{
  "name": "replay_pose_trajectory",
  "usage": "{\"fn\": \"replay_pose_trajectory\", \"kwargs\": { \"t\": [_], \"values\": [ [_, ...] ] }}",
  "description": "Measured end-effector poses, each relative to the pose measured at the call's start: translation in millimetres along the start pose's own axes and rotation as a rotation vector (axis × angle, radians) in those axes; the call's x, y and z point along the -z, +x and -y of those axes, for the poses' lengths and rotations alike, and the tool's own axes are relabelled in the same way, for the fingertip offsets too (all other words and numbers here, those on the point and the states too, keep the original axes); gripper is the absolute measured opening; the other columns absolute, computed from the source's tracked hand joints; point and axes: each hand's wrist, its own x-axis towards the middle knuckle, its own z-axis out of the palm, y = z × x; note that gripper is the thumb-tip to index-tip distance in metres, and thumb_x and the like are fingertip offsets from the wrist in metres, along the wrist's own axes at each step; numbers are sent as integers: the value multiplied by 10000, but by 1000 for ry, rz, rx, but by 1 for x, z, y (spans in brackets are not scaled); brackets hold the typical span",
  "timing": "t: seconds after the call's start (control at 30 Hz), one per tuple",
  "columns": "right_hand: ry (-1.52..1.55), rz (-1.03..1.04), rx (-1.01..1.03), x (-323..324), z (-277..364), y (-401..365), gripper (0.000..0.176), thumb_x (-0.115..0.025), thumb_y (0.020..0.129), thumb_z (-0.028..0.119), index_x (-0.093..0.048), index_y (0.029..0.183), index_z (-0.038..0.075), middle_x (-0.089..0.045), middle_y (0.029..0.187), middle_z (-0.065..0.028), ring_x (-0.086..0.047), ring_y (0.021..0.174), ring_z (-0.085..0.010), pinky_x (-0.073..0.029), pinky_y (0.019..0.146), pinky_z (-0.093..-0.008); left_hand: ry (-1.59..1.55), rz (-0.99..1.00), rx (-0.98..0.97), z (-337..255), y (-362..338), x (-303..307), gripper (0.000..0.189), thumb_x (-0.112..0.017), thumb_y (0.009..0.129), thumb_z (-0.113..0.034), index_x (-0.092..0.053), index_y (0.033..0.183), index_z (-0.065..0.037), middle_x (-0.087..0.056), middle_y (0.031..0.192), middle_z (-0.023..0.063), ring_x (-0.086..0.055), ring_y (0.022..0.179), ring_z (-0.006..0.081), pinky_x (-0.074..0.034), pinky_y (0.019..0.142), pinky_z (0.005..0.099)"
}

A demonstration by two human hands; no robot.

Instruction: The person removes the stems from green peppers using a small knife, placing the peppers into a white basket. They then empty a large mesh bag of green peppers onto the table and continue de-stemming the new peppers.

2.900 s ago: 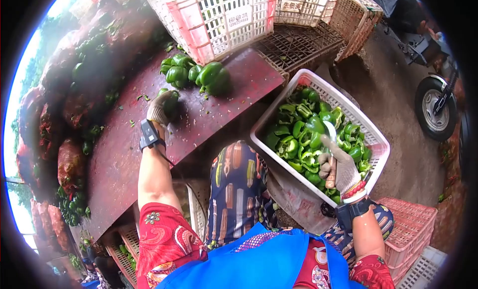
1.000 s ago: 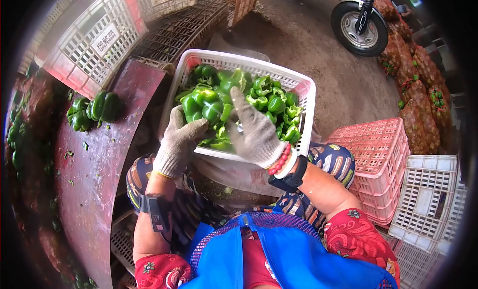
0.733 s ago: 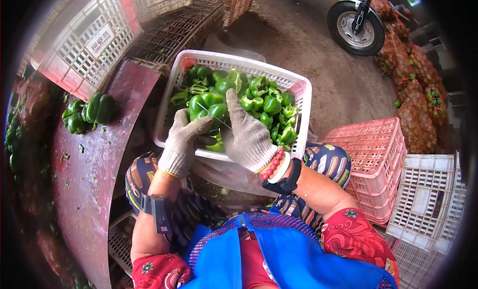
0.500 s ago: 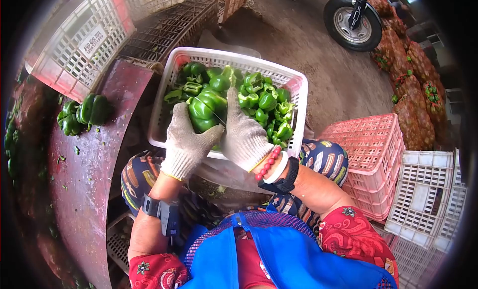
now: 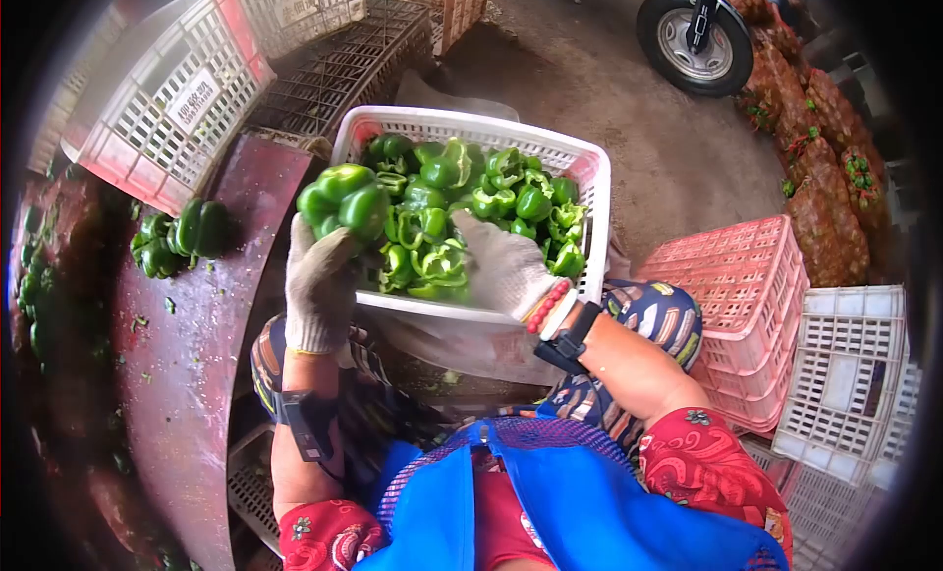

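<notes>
A large green pepper (image 5: 346, 199) is in my left hand (image 5: 321, 284), which wears a pale knit glove and holds it over the left edge of a white crate (image 5: 599, 193). Cut green peppers (image 5: 437, 266) fill much of that crate, some showing pale insides. Over its near middle is my right hand (image 5: 501, 268), gloved too, with its fingers pointing into the peppers and blurred. Whether it holds anything is hidden. Whole green peppers (image 5: 199, 229) rest on the dark red surface (image 5: 196, 345) at the left.
White and red crates (image 5: 182, 104) stand at the upper left, beside a dark wire crate (image 5: 344, 60). On the right are stacked pink crates (image 5: 727, 276), white crates (image 5: 845, 374) and net sacks (image 5: 825, 217). A wheel (image 5: 695, 42) stands at the top right.
My left hand has moved left and lifted the large pepper away from my right hand. The two hands are now apart, and cut peppers show where the large one was.
</notes>
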Motion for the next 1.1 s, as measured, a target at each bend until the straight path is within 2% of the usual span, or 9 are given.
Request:
{"fn": "replay_pose_trajectory", "kwargs": {
  "t": [0.03, 0.1, 0.23, 0.27, 0.43, 0.67, 0.77, 0.9, 1.1],
  "values": [
    [58, -86, 1, -1, -1, -1, 634, -617, 938, 181, -462, 1544, 75, -685, 1261, -253, -701, 1088, -409, -565, 923, -505, 15, 35, -19, -4, -1, 4, 575, -669, 920, -193, -496, 1439, -15, -654, 1281, 140, -689, 1056, 237, -570, 883, 352],
    [177, -381, 276, 5, -1, 4, 635, -642, 913, 125, -477, 1524, 65, -708, 1206, -238, -725, 985, -404, -590, 846, -488, -292, 218, -53, 9, -4, 13, 675, -678, 892, -205, -451, 1497, -10, -592, 1395, 195, -632, 1245, 306, -524, 1056, 419],
    [281, -432, 467, 43, 28, 7, 679, -682, 870, 59, -485, 1520, 57, -721, 1142, -222, -724, 824, -388, -595, 732, -470, -426, 267, 96, 16, -9, 20, 790, -776, 831, -168, -455, 1539, -31, -545, 1500, 197, -561, 1372, 367, -518, 1090, 504],
    [269, -444, 533, 48, 31, 9, 693, -691, 861, 51, -484, 1523, 55, -720, 1136, -220, -721, 800, -383, -592, 713, -469, -491, 206, 144, 16, -12, 16, 663, -856, 791, -171, -610, 1380, 9, -662, 1348, 200, -665, 1238, 360, -573, 1024, 464],
    [111, -416, 664, 39, 27, 16, 742, -722, 859, 234, -481, 1523, 4, -686, 1020, -185, -665, 710, -337, -548, 671, -449, -306, 40, 227, 12, -16, 1, 389, -945, 690, -139, -767, 1017, -28, -788, 958, 137, -781, 869, 265, -631, 809, 366],
    [28, -369, 656, 50, 41, 8, 774, -735, 833, 264, -485, 1508, -19, -663, 959, -158, -656, 726, -328, -537, 658, -440, -378, 128, 257, 24, -29, 21, 493, -825, 843, -237, -686, 1227, 40, -758, 1100, 187, -762, 958, 292, -626, 878, 393],
    [37, -225, 664, 64, 67, -1, 738, -752, 815, 172, -530, 1502, 15, -717, 1009, -172, -687, 763, -350, -542, 683, -444, -291, -12, 337, 6, -60, 25, 596, -724, 897, -383, -648, 1271, 75, -738, 1148, 212, -750, 992, 307, -617, 893, 405],
    [66, -235, 901, 58, 104, -8, 749, -712, 804, 179, -503, 1494, -22, -599, 826, -100, -597, 631, -278, -495, 567, -426, -330, -200, 226, -6, -109, 38, 676, -605, 922, -440, -588, 1351, 82, -707, 1222, 230, -730, 1047, 342, -600, 938, 444],
    [142, -46, 1054, 49, 173, -35, 701, -700, 794, 128, -561, 1476, 50, -724, 988, -147, -691, 710, -315, -549, 637, -422, -566, -148, 380, -19, -194, 69, 743, -528, 930, -502, -556, 1417, 58, -671, 1322, 262, -687, 1171, 394, -543, 1051, 486]
  ]
}}
